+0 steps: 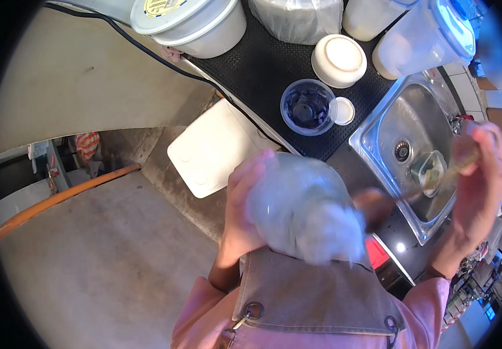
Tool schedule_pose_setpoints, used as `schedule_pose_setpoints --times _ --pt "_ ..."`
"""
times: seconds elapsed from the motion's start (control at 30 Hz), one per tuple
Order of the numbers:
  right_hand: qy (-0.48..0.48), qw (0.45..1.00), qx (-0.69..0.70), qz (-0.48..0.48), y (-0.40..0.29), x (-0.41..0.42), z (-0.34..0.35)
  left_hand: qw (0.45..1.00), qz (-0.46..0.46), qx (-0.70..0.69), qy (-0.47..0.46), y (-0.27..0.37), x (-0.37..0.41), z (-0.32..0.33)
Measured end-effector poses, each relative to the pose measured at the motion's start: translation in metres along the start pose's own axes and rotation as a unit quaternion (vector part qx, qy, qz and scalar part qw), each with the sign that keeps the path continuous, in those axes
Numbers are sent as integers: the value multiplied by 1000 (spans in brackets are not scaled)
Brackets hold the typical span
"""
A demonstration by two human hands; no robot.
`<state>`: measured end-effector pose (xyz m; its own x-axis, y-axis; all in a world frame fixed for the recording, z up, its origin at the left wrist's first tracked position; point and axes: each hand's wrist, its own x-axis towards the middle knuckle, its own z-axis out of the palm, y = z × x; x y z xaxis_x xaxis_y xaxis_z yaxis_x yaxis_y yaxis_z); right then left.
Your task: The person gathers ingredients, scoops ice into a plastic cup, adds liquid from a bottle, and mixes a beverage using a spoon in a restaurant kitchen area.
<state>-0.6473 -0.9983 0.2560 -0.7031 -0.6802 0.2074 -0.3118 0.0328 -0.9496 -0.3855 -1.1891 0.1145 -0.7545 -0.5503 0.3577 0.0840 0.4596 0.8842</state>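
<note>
In my left hand (244, 205) is a large, pale, translucent rounded container (299, 196), held against the front of my brown apron (316, 296); motion blurs it. Its mouth and contents cannot be made out. Raised over the right side of the sink, my right hand (480, 170) grips the handle of a long wooden spoon (375, 207). The spoon's blurred brown head is beside the container's right side. Beyond the container, a clear plastic tub (307, 107) with dark purple residue stands on the black mat, a small white lid (345, 111) against it.
An upturned white bowl (339, 60), a white lidded bucket (194, 26) and clear plastic containers (421, 41) stand on the black textured mat (255, 65). The steel sink (408, 109) holds a small plastic container with a sponge (432, 179). A black cable (168, 65) crosses the counter's edge.
</note>
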Motion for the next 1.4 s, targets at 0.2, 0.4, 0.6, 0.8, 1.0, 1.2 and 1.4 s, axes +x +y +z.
schedule_pose_setpoints --times 0.2,0.4,0.6,0.8,1.0,1.2,1.4 --pt "80 976 120 162 53 23 32 994 -62 80 41 -22 3 3" --pt "93 973 137 162 65 32 37 992 -53 106 30 -41 6 2" --pt "121 969 154 152 67 40 39 994 -65 83 31 -59 3 3" --pt "152 969 117 158 80 48 38 989 -96 99 58 -86 -6 4" --pt "153 984 -20 86 89 43 56 983 -115 77 118 -124 -25 -9" --pt "24 910 -311 -275 88 16 94 984 -100 46 141 -132 5 -26" --pt "-64 832 -351 -425 88 -2 110 984 -53 -52 161 -131 53 -23"
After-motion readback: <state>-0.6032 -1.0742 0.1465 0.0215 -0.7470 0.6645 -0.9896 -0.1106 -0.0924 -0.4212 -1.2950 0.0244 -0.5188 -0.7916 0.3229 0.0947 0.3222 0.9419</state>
